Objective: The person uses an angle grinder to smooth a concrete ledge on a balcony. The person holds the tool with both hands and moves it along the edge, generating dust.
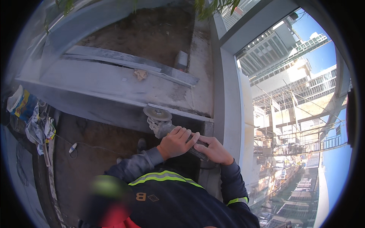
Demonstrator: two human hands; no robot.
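Both my hands are wrapped round an angle grinder (163,128). My left hand (175,143) closes over the body behind its metal head. Farther back, my right hand (214,149) grips the rear handle, close beside the left. The round grey disc (157,113) lies at the front edge of a grey concrete ledge (114,81), seeming to touch it. Whether the disc is spinning I cannot tell. The undersides of my fingers and part of the tool's body are hidden.
Long boards (114,57), a pale block (181,60) and a crumpled brown lump (140,74) rest on the ledge. A grey frame (228,98) stands at right, with scaffolding (296,114) beyond. Bags (34,117) and a cable connector (73,147) are at left.
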